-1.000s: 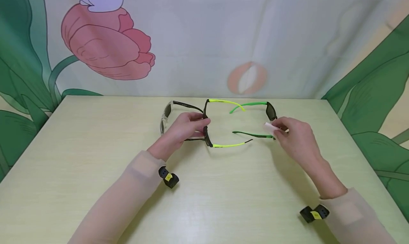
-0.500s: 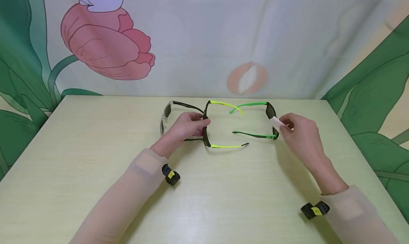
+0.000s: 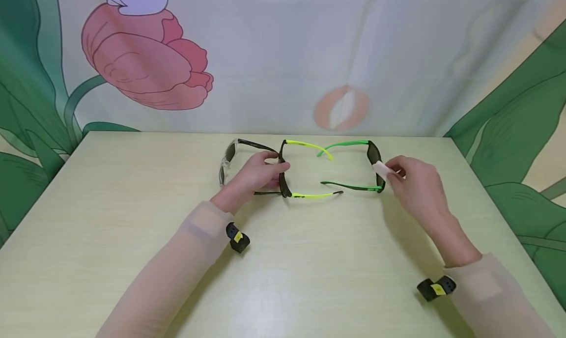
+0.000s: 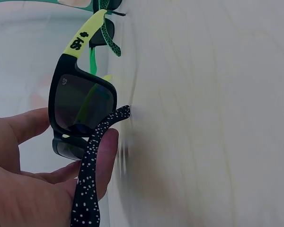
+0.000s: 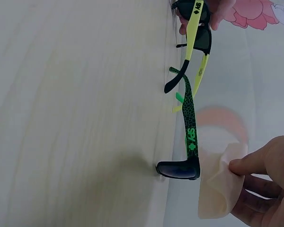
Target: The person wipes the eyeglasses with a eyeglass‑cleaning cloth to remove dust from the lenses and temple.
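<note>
As the left hand (image 3: 257, 175) grips yellow-armed sunglasses (image 4: 80, 101), right hand (image 3: 417, 190) pinching pale cloth (image 5: 221, 187), green-armed sunglasses (image 3: 374, 153) just beside it, bench (image 3: 318, 269) below

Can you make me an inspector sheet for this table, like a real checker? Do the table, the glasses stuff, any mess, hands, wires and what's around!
Surface: pale wood-grain table, with shadows on it.
Job's things: clear-framed sunglasses, black-and-yellow sunglasses and green-armed sunglasses, all with arms unfolded; pale cloth.
Clutter: nothing seen.
Hands: left hand grips the black-and-yellow sunglasses at the frame; right hand pinches the pale cloth by the green-armed sunglasses; can't tell if they touch.
Cables: nothing seen.
Surroundings: backdrop with pink flower and green leaves.
</note>
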A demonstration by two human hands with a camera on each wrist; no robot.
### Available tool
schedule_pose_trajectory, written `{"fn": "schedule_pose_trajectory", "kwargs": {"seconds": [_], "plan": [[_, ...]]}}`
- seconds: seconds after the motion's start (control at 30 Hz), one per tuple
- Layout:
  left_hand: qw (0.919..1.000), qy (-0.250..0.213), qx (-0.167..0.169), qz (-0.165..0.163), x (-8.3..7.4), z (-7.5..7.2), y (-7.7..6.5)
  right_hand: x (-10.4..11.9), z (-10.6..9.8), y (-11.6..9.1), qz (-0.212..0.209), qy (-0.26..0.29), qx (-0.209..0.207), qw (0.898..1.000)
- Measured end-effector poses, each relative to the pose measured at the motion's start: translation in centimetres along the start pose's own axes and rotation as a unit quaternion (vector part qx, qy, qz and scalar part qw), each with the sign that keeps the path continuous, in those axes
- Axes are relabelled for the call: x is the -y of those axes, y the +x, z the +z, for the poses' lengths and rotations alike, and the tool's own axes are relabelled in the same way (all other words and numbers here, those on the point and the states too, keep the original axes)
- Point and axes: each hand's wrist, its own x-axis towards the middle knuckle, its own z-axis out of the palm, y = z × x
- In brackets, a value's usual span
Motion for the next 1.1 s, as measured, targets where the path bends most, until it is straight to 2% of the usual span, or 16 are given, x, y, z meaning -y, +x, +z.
{"fn": "schedule_pose_trajectory", "kwargs": {"seconds": [0.27,0.57,0.73,0.9,1.1], "plan": [[0.9999,0.012,-0.002,-0.006,0.1,-0.1,0.5,-0.8,0.0,0.8,0.041,0.006,-0.009,0.999],[0.9996,0.029,0.002,0.000,0.1,-0.2,0.2,-1.6,0.3,1.5,0.089,0.015,0.005,0.996],[0.9993,0.038,0.004,0.006,0.2,-0.3,0.1,-1.6,0.5,2.1,0.096,0.016,0.013,0.995],[0.9981,0.060,0.001,0.011,0.3,-0.4,0.0,-1.4,0.8,2.7,0.091,0.015,0.035,0.995],[0.9971,0.070,-0.004,0.028,0.3,-0.5,-0.3,-1.4,1.2,3.1,0.109,0.017,0.069,0.992]]}}
